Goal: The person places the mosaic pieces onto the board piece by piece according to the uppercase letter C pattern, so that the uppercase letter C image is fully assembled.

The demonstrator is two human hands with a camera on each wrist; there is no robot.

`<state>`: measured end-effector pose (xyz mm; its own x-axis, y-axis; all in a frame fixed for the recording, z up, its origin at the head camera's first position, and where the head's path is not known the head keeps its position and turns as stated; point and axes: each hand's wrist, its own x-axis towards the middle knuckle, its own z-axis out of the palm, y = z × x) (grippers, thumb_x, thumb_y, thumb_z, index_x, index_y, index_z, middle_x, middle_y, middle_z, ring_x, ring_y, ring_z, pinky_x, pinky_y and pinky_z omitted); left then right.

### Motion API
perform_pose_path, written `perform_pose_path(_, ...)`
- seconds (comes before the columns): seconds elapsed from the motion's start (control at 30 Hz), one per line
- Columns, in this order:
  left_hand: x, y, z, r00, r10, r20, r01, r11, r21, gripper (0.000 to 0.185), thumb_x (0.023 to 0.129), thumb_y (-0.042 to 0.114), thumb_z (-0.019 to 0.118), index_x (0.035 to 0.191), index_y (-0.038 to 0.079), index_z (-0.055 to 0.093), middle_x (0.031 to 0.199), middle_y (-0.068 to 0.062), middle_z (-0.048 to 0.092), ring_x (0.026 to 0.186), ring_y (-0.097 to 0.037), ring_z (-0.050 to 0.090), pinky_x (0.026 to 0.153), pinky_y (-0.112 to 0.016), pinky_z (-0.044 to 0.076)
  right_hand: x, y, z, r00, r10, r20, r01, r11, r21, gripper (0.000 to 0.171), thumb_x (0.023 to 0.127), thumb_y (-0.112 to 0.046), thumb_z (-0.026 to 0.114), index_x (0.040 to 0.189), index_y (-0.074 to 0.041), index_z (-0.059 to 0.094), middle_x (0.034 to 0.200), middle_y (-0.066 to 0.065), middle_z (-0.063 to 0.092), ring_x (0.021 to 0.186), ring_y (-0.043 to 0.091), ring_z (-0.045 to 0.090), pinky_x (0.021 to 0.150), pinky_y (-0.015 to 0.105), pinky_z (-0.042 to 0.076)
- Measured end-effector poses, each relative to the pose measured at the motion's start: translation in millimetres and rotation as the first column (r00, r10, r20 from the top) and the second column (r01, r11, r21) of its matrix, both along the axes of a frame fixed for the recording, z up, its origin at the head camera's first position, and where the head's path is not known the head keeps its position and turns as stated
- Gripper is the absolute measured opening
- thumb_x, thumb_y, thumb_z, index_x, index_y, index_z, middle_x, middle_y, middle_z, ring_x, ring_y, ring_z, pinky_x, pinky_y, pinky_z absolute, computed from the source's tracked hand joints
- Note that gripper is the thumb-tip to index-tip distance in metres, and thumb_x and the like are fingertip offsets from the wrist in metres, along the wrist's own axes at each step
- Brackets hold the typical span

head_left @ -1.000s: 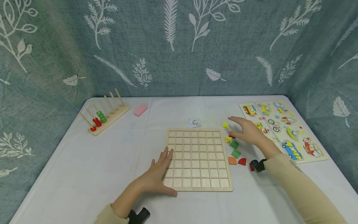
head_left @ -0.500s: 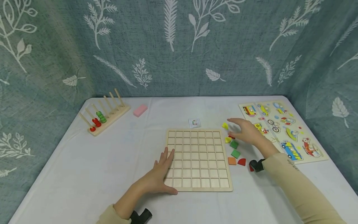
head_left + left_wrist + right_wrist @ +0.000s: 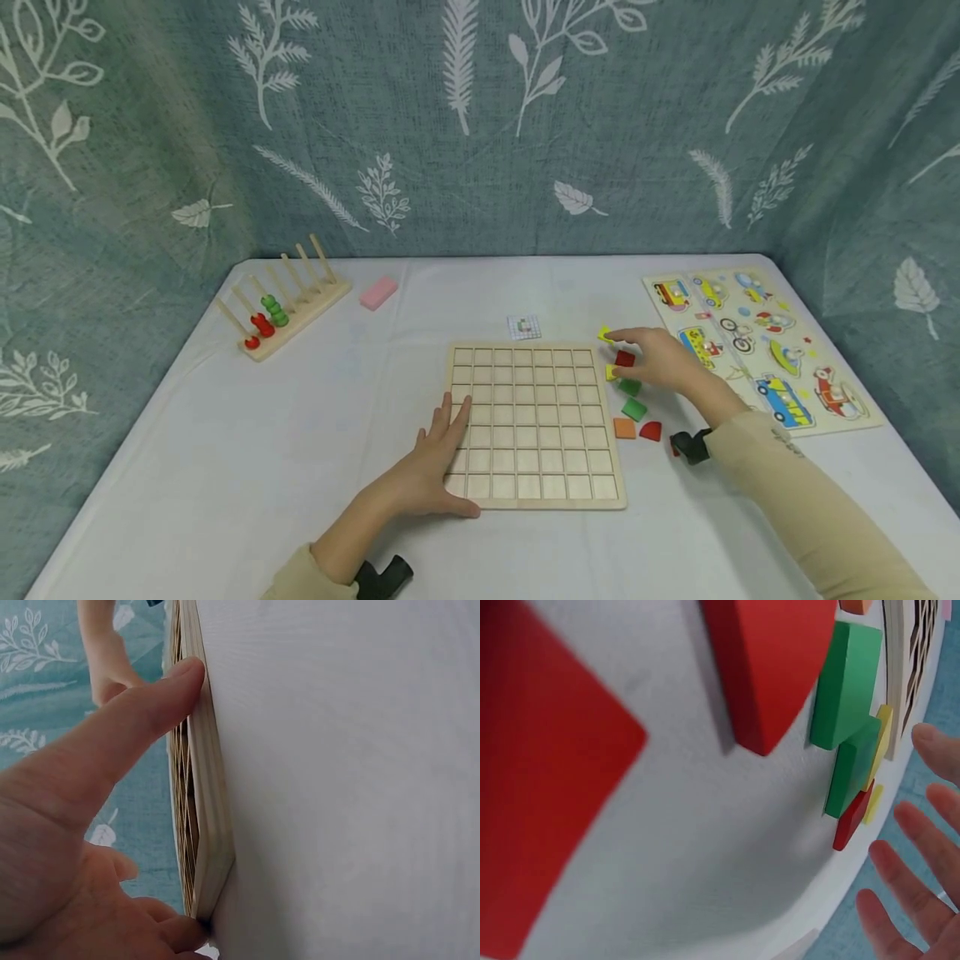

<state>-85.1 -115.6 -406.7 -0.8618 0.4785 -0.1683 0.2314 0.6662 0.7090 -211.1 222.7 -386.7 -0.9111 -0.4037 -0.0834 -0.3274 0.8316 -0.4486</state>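
Note:
A wooden grid board [image 3: 551, 504] lies on the table in the head view. My left hand [image 3: 423, 479] rests on its left side with fingers spread, and the thumb [image 3: 184, 679] touches the near edge in the left wrist view. To the right of the board my right hand [image 3: 663, 362] reaches over small coloured blocks, fingers extended and apart. Its index fingertip is by a far yellow block [image 3: 603, 332], its thumb by a second yellow block [image 3: 611, 372]. Between them lies a red block [image 3: 625, 358]. Two green blocks [image 3: 633, 408] are nearer, one partly under the hand.
An orange block [image 3: 624, 428] and a red rounded block [image 3: 651, 431] lie nearer me. Behind the board is a small pattern card [image 3: 523, 327]. A vehicle puzzle board [image 3: 795, 387] lies right, a peg stand [image 3: 300, 321] with beads and a pink block [image 3: 378, 293] left.
My right hand has shifted slightly nearer to me, its index fingertip now at the far yellow block. More of the red block shows. The left hand stays nearly still on the board.

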Motion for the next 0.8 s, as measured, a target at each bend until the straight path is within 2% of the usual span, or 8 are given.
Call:
perform_pose_path(0.3, 1.5, 1.0, -0.6, 1.000, 0.005, -0.004, -0.005, 1.000, -0.004, 0.127, 0.058, 0.030, 0.086, 0.147, 0.007, -0.002, 0.147, -0.025, -0.014, 0.134, -0.042, -0.004, 0.105, -0.058, 0.003, 5.6, -1.4, -1.1, 0.999, 0.049, -0.011, -0.049, 0.999, -0.019, 0.036, 0.076, -0.011, 0.073, 0.109, 0.000, 0.064, 0.108, 0.014, 0.064, 0.104, 0.031, 0.055, 0.088, 0.047, 0.043)
perform_pose_path(0.5, 1.8, 0.8, -1.7, 1.000, 0.009, 0.007, -0.009, 1.000, 0.006, 0.127, 0.057, 0.030, 0.086, 0.147, 0.008, -0.002, 0.147, -0.025, -0.013, 0.134, -0.042, -0.005, 0.105, -0.058, 0.004, 5.5, -6.0, -3.4, 0.998, 0.057, 0.007, -0.057, 0.998, -0.016, 0.032, 0.075, -0.010, 0.074, 0.105, -0.001, 0.066, 0.104, 0.012, 0.066, 0.091, 0.025, 0.059, 0.080, 0.041, 0.047)
perform_pose_path(0.8, 2.1, -0.6, -2.3, 1.000, 0.001, 0.031, -0.002, 1.000, 0.020, 0.127, 0.058, 0.027, 0.086, 0.147, 0.011, -0.002, 0.148, -0.022, -0.016, 0.135, -0.040, -0.008, 0.105, -0.059, 0.006, 1.6, -9.2, -7.1, 0.997, 0.081, -0.016, -0.081, 0.996, 0.022, 0.027, 0.074, -0.006, 0.074, 0.100, -0.005, 0.069, 0.100, 0.009, 0.067, 0.090, 0.024, 0.060, 0.082, 0.041, 0.047)
